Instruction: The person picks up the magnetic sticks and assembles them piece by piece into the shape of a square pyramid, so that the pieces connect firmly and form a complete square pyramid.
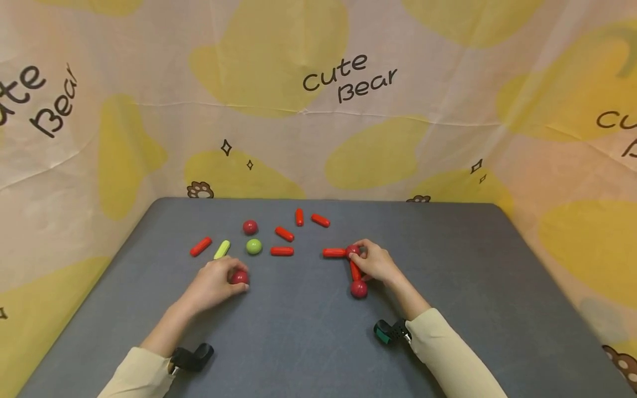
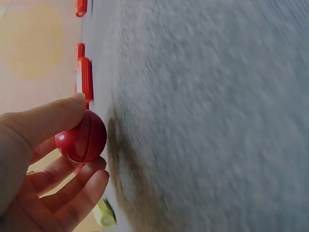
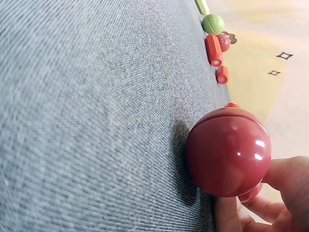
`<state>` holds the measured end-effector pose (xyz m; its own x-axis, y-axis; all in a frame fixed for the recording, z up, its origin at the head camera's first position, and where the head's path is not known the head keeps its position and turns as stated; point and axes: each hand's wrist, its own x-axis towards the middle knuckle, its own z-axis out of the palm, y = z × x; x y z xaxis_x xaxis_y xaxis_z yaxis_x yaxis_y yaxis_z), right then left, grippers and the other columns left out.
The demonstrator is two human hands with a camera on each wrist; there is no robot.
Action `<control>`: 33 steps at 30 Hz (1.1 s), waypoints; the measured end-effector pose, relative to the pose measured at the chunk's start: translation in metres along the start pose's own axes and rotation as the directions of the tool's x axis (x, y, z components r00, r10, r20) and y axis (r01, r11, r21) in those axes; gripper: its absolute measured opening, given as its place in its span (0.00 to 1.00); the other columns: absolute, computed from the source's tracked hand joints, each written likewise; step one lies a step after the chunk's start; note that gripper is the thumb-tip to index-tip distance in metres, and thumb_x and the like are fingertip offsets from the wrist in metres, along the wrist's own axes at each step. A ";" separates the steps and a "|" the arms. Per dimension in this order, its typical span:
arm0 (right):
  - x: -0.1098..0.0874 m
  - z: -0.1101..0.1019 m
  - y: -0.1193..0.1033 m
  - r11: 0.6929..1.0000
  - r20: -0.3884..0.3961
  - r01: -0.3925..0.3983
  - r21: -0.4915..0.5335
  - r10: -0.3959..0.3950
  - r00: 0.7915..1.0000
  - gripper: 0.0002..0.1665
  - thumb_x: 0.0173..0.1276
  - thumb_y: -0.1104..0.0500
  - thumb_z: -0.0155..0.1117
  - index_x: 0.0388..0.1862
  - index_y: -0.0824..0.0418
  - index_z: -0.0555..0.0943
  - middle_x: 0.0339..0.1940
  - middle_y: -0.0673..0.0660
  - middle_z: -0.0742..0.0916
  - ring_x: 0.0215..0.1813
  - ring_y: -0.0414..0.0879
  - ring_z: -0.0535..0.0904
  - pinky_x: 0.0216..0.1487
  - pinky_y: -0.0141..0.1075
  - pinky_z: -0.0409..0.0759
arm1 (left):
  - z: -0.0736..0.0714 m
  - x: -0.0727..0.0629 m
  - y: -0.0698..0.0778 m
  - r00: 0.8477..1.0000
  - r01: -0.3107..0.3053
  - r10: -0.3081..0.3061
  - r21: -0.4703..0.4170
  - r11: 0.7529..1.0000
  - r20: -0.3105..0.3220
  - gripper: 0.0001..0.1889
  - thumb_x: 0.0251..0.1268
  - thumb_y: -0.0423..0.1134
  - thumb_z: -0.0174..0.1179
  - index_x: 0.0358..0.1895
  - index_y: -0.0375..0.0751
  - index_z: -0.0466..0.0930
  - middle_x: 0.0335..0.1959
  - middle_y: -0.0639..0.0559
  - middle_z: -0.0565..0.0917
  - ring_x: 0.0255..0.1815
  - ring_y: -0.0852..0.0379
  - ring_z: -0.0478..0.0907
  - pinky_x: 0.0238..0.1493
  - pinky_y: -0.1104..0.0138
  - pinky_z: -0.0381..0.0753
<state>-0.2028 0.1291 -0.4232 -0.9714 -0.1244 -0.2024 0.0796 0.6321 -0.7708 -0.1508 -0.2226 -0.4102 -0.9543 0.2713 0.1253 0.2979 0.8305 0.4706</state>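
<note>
My left hand (image 1: pixel 216 280) pinches a red ball (image 2: pixel 83 137) between thumb and fingers, near the table surface at left. At the right, my right hand (image 1: pixel 375 262) grips a joined piece by its upper red ball (image 1: pixel 353 251). From that ball one red rod (image 1: pixel 334 252) points left, and a second red rod (image 1: pixel 355 271) runs down to a lower red ball (image 1: pixel 359 289). In the right wrist view the lower ball (image 3: pixel 229 152) covers most of the rest of the piece.
Between and beyond the hands lie a green ball (image 1: pixel 254 246), another red ball (image 1: pixel 250 227), a yellow-green rod (image 1: pixel 222 250) and several loose red rods (image 1: pixel 282 251). A printed cloth (image 1: pixel 278 132) stands behind the grey table (image 1: pixel 298 342).
</note>
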 end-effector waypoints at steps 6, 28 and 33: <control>0.000 0.000 0.000 1.000 -0.001 0.002 0.000 -0.002 1.000 0.22 0.64 0.56 0.60 0.55 0.62 0.72 0.24 0.54 0.76 0.14 0.42 0.75 0.19 0.35 0.78 | 0.005 0.006 0.014 1.000 0.002 -0.002 -0.017 1.000 0.011 0.14 0.44 0.38 0.71 0.37 0.44 0.81 0.29 0.56 0.77 0.30 0.58 0.72 0.30 0.66 0.69; 0.000 -0.002 0.000 1.000 0.016 -0.009 0.002 0.009 1.000 0.21 0.65 0.55 0.59 0.55 0.62 0.71 0.23 0.54 0.74 0.15 0.42 0.73 0.19 0.35 0.78 | 0.052 0.061 0.074 0.997 -0.057 0.051 -0.097 0.994 -0.063 0.16 0.46 0.36 0.69 0.43 0.41 0.82 0.35 0.51 0.82 0.31 0.58 0.76 0.34 0.65 0.73; 0.000 -0.002 0.001 1.000 0.017 0.000 0.014 0.000 1.000 0.21 0.65 0.55 0.59 0.55 0.62 0.72 0.24 0.54 0.75 0.15 0.41 0.73 0.19 0.35 0.78 | 0.062 0.074 0.085 0.999 -0.031 0.026 -0.118 0.993 -0.042 0.15 0.48 0.37 0.68 0.43 0.43 0.83 0.31 0.54 0.81 0.28 0.60 0.75 0.32 0.66 0.72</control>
<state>-0.2033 0.1313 -0.4232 -0.9675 -0.1371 -0.2125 0.0831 0.6213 -0.7792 -0.1951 -0.1021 -0.4149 -0.9464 0.2722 0.1740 0.3223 0.7588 0.5660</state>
